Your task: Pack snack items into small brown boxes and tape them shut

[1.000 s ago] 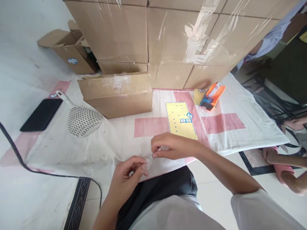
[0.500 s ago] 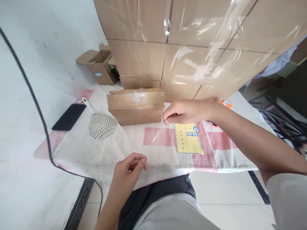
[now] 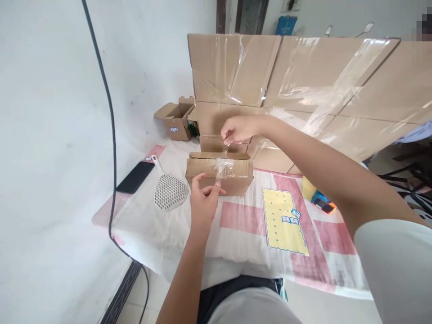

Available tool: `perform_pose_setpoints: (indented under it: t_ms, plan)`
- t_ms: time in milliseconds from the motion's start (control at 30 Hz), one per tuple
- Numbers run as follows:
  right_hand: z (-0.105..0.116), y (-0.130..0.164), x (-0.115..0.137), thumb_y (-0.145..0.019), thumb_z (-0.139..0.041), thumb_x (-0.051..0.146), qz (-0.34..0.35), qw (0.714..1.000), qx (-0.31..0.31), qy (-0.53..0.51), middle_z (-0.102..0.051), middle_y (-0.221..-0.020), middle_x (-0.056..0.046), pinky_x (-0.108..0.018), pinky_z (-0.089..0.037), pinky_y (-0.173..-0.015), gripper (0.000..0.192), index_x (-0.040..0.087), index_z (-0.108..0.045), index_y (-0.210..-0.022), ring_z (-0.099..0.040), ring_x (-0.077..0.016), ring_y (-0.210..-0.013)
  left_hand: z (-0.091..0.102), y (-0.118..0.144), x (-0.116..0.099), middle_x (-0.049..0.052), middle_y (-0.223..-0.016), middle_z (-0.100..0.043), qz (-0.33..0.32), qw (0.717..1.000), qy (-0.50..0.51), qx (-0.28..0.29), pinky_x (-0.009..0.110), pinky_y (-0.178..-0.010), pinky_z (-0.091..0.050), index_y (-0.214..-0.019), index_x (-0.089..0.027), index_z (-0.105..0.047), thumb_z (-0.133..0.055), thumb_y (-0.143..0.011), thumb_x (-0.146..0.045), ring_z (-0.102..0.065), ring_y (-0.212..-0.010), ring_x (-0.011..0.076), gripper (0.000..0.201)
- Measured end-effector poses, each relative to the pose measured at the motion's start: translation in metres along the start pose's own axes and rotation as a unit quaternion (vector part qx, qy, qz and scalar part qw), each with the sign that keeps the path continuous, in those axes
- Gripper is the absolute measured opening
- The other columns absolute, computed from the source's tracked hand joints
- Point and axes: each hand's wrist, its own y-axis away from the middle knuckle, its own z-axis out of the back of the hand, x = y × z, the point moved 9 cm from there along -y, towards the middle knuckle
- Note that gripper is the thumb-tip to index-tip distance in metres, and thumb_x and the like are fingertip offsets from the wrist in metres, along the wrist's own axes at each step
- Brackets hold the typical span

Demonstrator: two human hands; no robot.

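Observation:
A small cardboard box [image 3: 238, 185] stands on the cloth-covered table, its top flaps partly raised. My right hand [image 3: 236, 129] is above the box's back edge, thumb and fingertips pinched on the end of a clear tape strip [image 3: 220, 173]. That strip runs down over the top and front of the box. In front of the box is my left hand [image 3: 204, 198], its index finger and thumb apart beside the tape. The left fingertips appear to rest against the box's front; the exact contact is hard to make out.
A white slotted scoop [image 3: 170, 192] and a black phone [image 3: 135, 177] lie to the left. On the right is a yellow sheet [image 3: 281, 229] with small labels, plus an orange-and-black object [image 3: 324, 204]. Taped cardboard [image 3: 232, 67] rises behind; an open carton [image 3: 177, 128] stands back left.
My right hand has moved to above the small box and pinches the tape. My left hand has come forward to the box's front. The view has tilted up and turned.

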Motion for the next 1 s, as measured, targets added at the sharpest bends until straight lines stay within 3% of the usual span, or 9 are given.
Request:
perform_pose_setpoints:
  t_ms: [133,333,500,600,700,800,900,1000]
  plan:
    - [-0.020,-0.036,-0.012,-0.086,-0.068,0.023,-0.046,0.997,0.066,0.003,-0.060,-0.059,0.001,-0.030,-0.034,-0.064,0.011,0.016,-0.066,-0.077,-0.050,-0.0131,-0.057,-0.011,-0.010,0.016,-0.005,-0.069,-0.070,-0.007,0.999,0.048,-0.023,0.019,-0.049,-0.031,-0.096,-0.026,-0.036,-0.069,-0.087,-0.040,-0.039,-0.043,0.0060,0.037]
    - [-0.052,-0.065,-0.037,-0.084,-0.075,0.034,-0.079,0.987,0.115,-0.078,-0.054,-0.058,0.002,-0.027,-0.032,-0.055,0.025,0.016,-0.062,-0.073,-0.044,-0.0102,-0.053,-0.019,-0.017,0.043,0.002,-0.074,-0.072,-0.030,0.996,0.061,-0.063,0.022,-0.055,-0.038,-0.083,-0.026,-0.027,-0.063,-0.091,-0.046,-0.061,-0.059,0.0122,0.042]
    - [-0.069,-0.063,-0.064,-0.077,-0.082,0.044,-0.127,0.967,0.106,-0.193,-0.045,-0.056,0.005,-0.024,-0.032,-0.051,0.036,0.019,-0.057,-0.077,-0.039,-0.0094,-0.052,-0.018,-0.025,0.044,0.002,-0.075,-0.068,-0.058,0.994,0.035,-0.085,0.025,-0.065,-0.046,-0.080,-0.025,-0.028,-0.061,-0.093,-0.046,-0.072,-0.078,0.0182,0.041]
    - [-0.089,-0.050,-0.068,-0.087,-0.068,0.051,-0.136,0.944,0.102,-0.283,-0.057,-0.068,0.002,-0.024,-0.040,-0.054,0.031,0.020,-0.063,-0.091,-0.050,-0.0116,-0.058,-0.018,-0.025,0.043,0.000,-0.075,-0.065,-0.069,0.993,0.032,-0.092,0.025,-0.070,-0.047,-0.078,-0.025,-0.029,-0.061,-0.094,-0.044,-0.074,-0.086,0.0194,0.040]
    - [-0.112,-0.039,-0.072,-0.093,-0.057,0.051,-0.172,0.912,0.103,-0.357,-0.069,-0.082,-0.003,-0.026,-0.050,-0.061,0.033,0.023,-0.067,-0.105,-0.062,-0.0160,-0.068,-0.019,-0.023,0.047,-0.004,-0.065,-0.060,-0.073,0.993,0.015,-0.092,0.024,-0.067,-0.046,-0.076,-0.025,-0.030,-0.060,-0.094,-0.046,-0.070,-0.072,0.0163,0.041]
    - [-0.130,-0.039,-0.080,-0.086,-0.067,0.045,-0.222,0.889,0.138,-0.375,-0.071,-0.076,-0.006,-0.030,-0.054,-0.063,0.028,0.020,-0.073,-0.096,-0.065,-0.0199,-0.068,-0.019,-0.023,0.054,-0.009,-0.051,-0.046,-0.067,0.994,-0.010,-0.087,0.024,-0.059,-0.041,-0.072,-0.025,-0.032,-0.057,-0.096,-0.049,-0.054,-0.049,0.0121,0.043]
    - [-0.136,-0.047,-0.087,-0.082,-0.071,0.037,-0.251,0.880,0.159,-0.370,-0.070,-0.069,-0.006,-0.031,-0.055,-0.064,0.021,0.017,-0.075,-0.088,-0.067,-0.0216,-0.067,-0.016,-0.025,0.059,-0.010,-0.051,-0.033,-0.066,0.993,-0.025,-0.092,0.024,-0.055,-0.038,-0.067,-0.025,-0.027,-0.057,-0.094,-0.052,-0.046,-0.047,0.0103,0.049]
    - [-0.133,-0.053,-0.089,-0.080,-0.074,0.032,-0.248,0.883,0.144,-0.372,-0.072,-0.073,-0.006,-0.030,-0.056,-0.065,0.019,0.017,-0.076,-0.091,-0.068,-0.0215,-0.071,-0.012,-0.027,0.061,-0.009,-0.054,-0.026,-0.069,0.992,-0.042,-0.101,0.023,-0.054,-0.036,-0.064,-0.024,-0.023,-0.060,-0.092,-0.055,-0.043,-0.048,0.0097,0.055]
